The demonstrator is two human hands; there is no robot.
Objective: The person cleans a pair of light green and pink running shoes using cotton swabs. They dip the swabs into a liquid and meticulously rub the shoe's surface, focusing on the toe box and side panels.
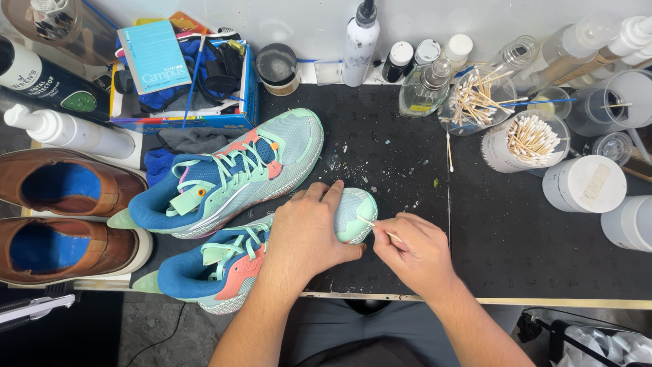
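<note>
While our left hand grips the near sneaker steady, our right hand, pinching the cotton swab, should dab its toe lightly.

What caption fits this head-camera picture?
Left hand steadies a mint sneaker while right hand works a cotton swab against its toe.

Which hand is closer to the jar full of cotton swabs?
Right. The right hand sits below-left of the jar of cotton swabs, holding a thin stick; the left hand is farther left, gripping the mint sneaker.
</note>
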